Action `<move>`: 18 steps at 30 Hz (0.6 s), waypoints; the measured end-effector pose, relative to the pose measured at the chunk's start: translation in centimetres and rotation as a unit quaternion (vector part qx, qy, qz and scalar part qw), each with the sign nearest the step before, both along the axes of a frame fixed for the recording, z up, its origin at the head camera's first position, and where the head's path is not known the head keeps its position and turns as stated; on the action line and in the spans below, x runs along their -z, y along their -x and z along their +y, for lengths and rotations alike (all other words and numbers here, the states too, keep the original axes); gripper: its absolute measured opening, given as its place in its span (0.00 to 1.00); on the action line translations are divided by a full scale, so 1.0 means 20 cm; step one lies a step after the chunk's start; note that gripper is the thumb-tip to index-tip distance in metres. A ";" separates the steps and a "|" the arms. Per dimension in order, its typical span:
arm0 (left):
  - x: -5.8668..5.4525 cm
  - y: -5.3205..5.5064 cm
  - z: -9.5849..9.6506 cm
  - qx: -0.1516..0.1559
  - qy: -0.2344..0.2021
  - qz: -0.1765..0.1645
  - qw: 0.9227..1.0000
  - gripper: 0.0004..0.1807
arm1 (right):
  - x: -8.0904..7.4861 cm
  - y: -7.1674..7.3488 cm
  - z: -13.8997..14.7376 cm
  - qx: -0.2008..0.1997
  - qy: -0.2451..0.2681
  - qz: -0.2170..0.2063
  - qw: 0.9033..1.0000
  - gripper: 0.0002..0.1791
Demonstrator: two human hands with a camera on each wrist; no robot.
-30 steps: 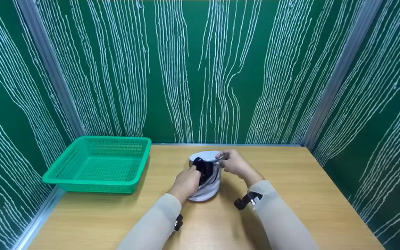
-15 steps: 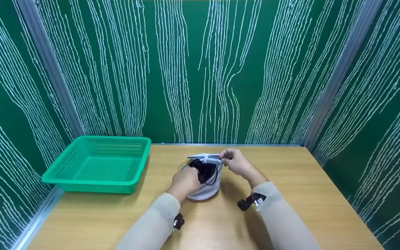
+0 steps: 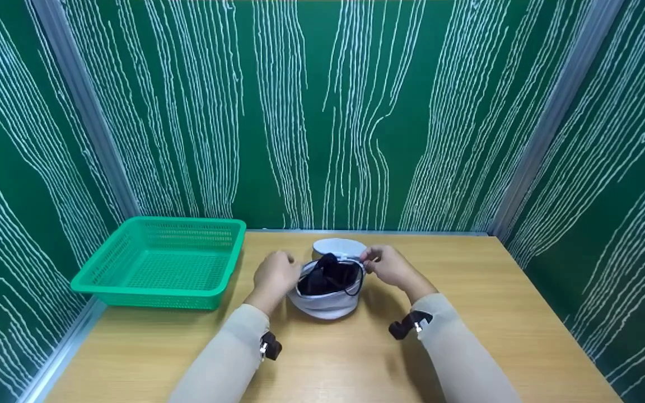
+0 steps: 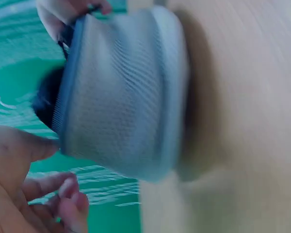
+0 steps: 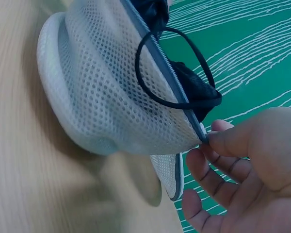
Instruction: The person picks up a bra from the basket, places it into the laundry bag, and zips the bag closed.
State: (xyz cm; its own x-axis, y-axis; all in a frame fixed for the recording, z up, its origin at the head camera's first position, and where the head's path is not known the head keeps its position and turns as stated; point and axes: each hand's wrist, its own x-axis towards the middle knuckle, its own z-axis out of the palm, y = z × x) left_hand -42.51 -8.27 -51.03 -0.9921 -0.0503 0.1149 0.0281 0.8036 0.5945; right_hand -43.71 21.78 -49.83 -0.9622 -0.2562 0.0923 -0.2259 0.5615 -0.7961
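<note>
A white mesh laundry bag stands on the table with its zipped lid folded back behind it. Black fabric is bunched inside, and a thin black strap loops out over the rim in the right wrist view. My right hand pinches the zipper edge at the bag's right side between thumb and fingers. On the left, my left hand is beside the rim; in the left wrist view its thumb tip is right at the zipper edge, the other fingers loosely bent and apart from the bag.
A green plastic basket with perforated sides stands at the left of the wooden table. Green panels with white wavy lines enclose the table at the back and sides.
My left hand has let go of the black fabric and moved left to the bag's rim. The mouth has widened, and the lid has tipped up and then back. The right hand stays at the edge.
</note>
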 end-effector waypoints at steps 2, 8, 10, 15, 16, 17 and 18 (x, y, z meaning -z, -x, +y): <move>0.02 0.01 -0.01 0.014 -0.003 -0.024 1.000 0.15 | 0.01 0.00 0.00 -0.001 -0.010 0.005 1.000 0.06; -0.06 -0.11 0.04 0.057 -0.010 -0.046 0.997 0.12 | -0.03 -0.02 -0.05 0.001 -0.034 0.023 0.999 0.09; -0.06 -0.12 0.05 0.066 0.000 -0.043 0.997 0.11 | -0.06 -0.04 -0.09 -0.026 -0.042 0.032 0.998 0.14; -0.04 -0.13 0.06 0.086 0.006 -0.038 0.996 0.14 | -0.12 -0.11 -0.19 -0.159 -0.092 0.035 0.982 0.27; -0.04 -0.12 0.06 0.089 -0.004 -0.036 0.995 0.15 | -0.12 -0.12 -0.22 -0.181 -0.107 0.038 0.977 0.30; -0.04 -0.12 0.07 0.093 -0.018 -0.035 0.995 0.15 | -0.12 -0.13 -0.24 -0.198 -0.123 0.044 0.972 0.32; -0.04 -0.12 0.07 0.097 -0.034 -0.033 0.994 0.14 | -0.12 -0.14 -0.27 -0.210 -0.137 0.052 0.967 0.32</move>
